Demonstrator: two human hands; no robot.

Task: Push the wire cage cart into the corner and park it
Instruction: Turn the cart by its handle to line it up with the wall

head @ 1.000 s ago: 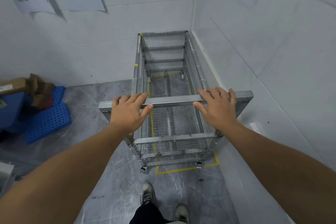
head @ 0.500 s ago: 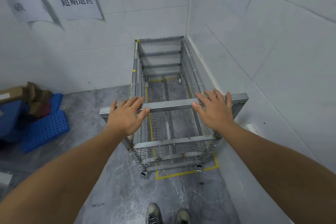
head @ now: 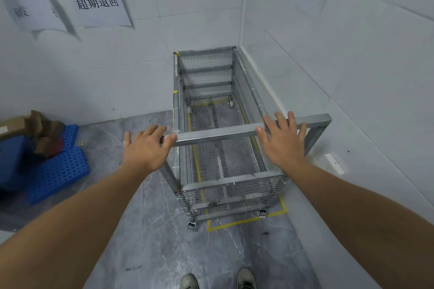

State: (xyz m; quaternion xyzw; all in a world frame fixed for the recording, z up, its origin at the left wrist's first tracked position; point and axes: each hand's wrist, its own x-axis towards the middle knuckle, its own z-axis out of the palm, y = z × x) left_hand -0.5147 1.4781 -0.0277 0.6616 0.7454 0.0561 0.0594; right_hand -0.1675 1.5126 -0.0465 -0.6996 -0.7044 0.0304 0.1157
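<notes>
The wire cage cart (head: 225,180) is a long metal mesh basket on small wheels. It stands in the room's corner, its far end at the back wall and its right side along the right wall. A yellow tape outline (head: 246,220) on the floor frames it, and the near left wheel (head: 192,225) sits just outside the tape. The cart's handle bar (head: 216,135) runs across the near end. My left hand (head: 145,145) lies flat over the bar's left end. My right hand (head: 281,141) rests flat on the bar's right part. Both have fingers spread, not wrapped around it.
Blue perforated plastic pallets (head: 56,171) with cardboard boxes (head: 14,124) on them lie at the left by the back wall. Paper signs (head: 98,4) hang on both walls. Grey marble floor stretches between the pallets and the cart. My shoes (head: 245,278) show at the bottom.
The cart sits a little deeper toward the back wall than before. My fingers have uncurled from the bar and now lie spread and flat on it.
</notes>
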